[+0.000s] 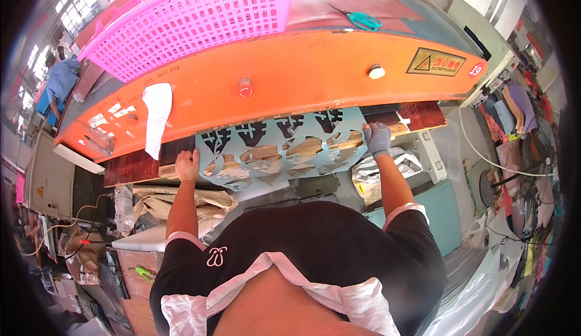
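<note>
A light blue sheet [351, 120] with rows of cut-out shapes stretches between my two hands. Its far part lies on a board under the orange machine beam, and its near part hangs over the wooden edge. At the sheet's left edge, my bare left hand [187, 165] has its fingers closed on the border. My right hand [377, 140], in a grey glove, grips the right edge. Dark, angular openings run along the far side of the sheet; larger rounded holes lie nearer to me. Part of the far edge is hidden beneath the beam.
Across the front spans the orange beam [302, 63], with a red button [245, 88] and a white one [377, 71]. On top are a pink basket [193, 30] and teal-handled scissors [365, 20]. A person in blue [62, 75] stands far left. Fabrics [511, 115] hang at right.
</note>
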Available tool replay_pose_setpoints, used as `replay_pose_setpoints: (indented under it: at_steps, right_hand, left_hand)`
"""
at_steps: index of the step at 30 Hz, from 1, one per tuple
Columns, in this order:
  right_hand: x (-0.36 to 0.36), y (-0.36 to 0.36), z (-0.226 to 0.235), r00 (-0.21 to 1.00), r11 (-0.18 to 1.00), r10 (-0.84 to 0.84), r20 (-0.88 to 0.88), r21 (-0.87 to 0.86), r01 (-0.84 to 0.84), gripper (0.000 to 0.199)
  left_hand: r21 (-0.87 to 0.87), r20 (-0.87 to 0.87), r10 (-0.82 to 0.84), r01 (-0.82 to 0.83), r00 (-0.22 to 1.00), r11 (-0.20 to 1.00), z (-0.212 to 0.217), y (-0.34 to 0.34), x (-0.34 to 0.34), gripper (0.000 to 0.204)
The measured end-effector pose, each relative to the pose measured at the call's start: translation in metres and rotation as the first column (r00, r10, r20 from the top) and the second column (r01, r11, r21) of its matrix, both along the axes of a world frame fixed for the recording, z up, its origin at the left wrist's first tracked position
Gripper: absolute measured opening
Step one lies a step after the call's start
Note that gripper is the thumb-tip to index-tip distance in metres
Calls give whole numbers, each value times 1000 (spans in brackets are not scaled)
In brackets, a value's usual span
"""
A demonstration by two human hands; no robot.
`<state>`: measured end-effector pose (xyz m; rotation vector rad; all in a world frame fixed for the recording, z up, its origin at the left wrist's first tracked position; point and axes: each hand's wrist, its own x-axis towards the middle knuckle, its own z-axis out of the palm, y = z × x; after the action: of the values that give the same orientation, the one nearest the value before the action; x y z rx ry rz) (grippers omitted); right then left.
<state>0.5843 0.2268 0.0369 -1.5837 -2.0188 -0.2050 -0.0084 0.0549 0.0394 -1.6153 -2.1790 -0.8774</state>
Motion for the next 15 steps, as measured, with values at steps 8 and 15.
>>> replay_pose_setpoints:
  at_steps: [8,15]
  right_hand:
    - [-4,-4,-3,999,1000,9,-39,13,-9,26]
    - [-1,-7,-1,999,992,-26,-22,-121,23,35]
  left_hand:
    - [-23,5,48,-48,999,999,-3,-2,3,38]
    - [-75,41,42,-39,998,996,-4,-7,0,41]
